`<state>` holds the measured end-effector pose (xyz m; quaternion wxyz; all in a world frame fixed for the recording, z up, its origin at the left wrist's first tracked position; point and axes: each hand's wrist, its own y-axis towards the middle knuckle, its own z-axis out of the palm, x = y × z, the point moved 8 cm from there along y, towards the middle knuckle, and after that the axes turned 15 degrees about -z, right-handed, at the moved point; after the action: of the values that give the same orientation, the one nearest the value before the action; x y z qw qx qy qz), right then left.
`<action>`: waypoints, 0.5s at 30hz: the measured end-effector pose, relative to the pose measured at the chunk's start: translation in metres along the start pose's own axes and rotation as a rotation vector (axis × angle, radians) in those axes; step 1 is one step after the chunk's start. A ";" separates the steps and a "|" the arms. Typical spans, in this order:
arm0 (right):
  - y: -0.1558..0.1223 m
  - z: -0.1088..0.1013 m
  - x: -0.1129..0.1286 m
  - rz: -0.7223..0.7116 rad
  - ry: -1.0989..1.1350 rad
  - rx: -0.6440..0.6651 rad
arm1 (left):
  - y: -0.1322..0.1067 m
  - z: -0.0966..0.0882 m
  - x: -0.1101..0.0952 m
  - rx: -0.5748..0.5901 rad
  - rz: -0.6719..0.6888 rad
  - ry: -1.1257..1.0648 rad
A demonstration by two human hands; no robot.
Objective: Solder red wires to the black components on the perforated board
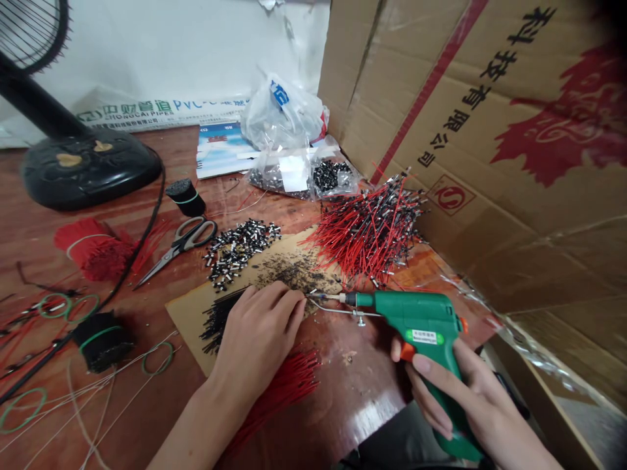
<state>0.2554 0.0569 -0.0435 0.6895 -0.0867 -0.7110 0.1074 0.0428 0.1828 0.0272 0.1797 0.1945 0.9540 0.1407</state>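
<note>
My right hand [460, 398] grips a green glue gun [421, 326], one finger on its orange trigger; the metal nozzle points left. My left hand [259, 336] rests on a cardboard sheet [191, 313], fingers curled and pinched together right at the nozzle tip, holding something too small to make out. Black wires [220, 313] lie under that hand, and a bundle of red wires [284, 388] lies beside the wrist. A heap of red wires with black capped ends [372, 228] lies just beyond the gun. Small black and silver parts [238, 248] are piled on the table further left.
A large cardboard box [490, 130] walls off the right side. Scissors [181, 245], a black wire roll [185, 196], a fan base [88, 166] with its cable, red wire bunches [98, 251], green rubber bands [53, 305] and plastic bags [289, 130] crowd the table's left and back.
</note>
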 end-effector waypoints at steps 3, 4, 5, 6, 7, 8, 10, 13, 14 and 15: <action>0.001 0.001 0.000 0.010 0.010 0.001 | 0.000 0.001 0.000 0.006 -0.001 0.000; 0.002 0.001 0.000 0.010 0.017 -0.001 | 0.000 0.001 0.000 0.006 -0.001 0.001; 0.002 0.001 0.000 0.010 0.025 0.000 | -0.001 0.001 0.000 0.006 0.001 0.002; 0.003 0.002 0.000 0.011 0.032 -0.002 | -0.001 0.001 0.000 0.007 0.004 0.003; 0.003 0.002 0.000 0.011 0.040 -0.001 | -0.001 0.001 0.000 0.007 0.007 0.004; 0.003 0.003 0.000 0.010 0.044 0.000 | -0.001 0.001 -0.001 0.005 0.010 0.003; 0.003 0.004 0.000 0.008 0.044 0.003 | 0.000 0.000 -0.001 -0.001 0.011 0.000; 0.004 0.003 0.001 0.010 0.027 0.000 | 0.001 0.000 -0.001 -0.005 0.007 -0.006; 0.004 0.003 0.001 0.013 0.025 0.000 | 0.001 0.000 -0.001 -0.006 0.008 -0.010; 0.004 0.003 0.002 0.015 0.028 0.003 | 0.001 0.000 -0.002 -0.008 0.010 -0.013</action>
<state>0.2520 0.0613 -0.0429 0.6988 -0.0926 -0.7003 0.1125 0.0445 0.1829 0.0276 0.1860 0.1995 0.9513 0.1439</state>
